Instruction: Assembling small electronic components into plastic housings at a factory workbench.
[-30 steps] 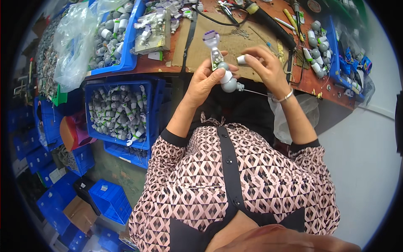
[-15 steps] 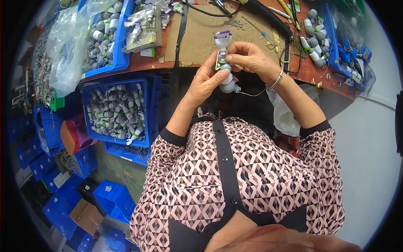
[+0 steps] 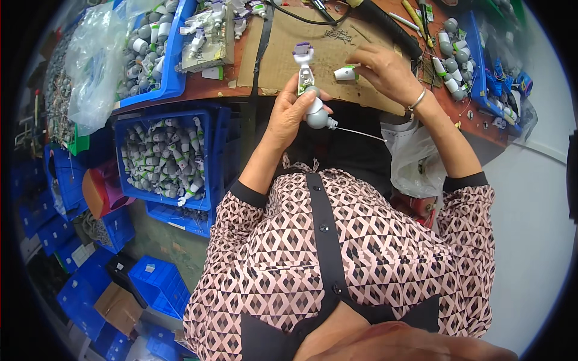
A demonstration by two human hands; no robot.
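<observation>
My left hand [image 3: 292, 111] is closed round a jointed grey-and-white plastic part [image 3: 317, 118]. The part has rounded grey sections, a forked white end with purple tips, and an uncovered section with small details inside. A thin pale wire [image 3: 361, 132] runs from its lower end toward the right. Over the cardboard [image 3: 283, 45], my right hand [image 3: 385, 72] is bent with its fingertips at a small white cup-shaped shell [image 3: 345, 73] with a green edge. The fingers appear to pinch the shell, partly covering it.
Blue bins [image 3: 176, 66] of grey-and-white parts stand on the left, with another bin [image 3: 209, 150] below the table edge. More such parts [image 3: 451, 60] lie at right beside a black-handled tool [image 3: 391, 30]. White pieces rest on a box [image 3: 211, 54]. A clear bag [image 3: 415, 162] hangs below.
My right hand has moved away from the jointed part, up and to the right, and the white shell now shows at its fingertips. My left hand has shifted slightly left with the part.
</observation>
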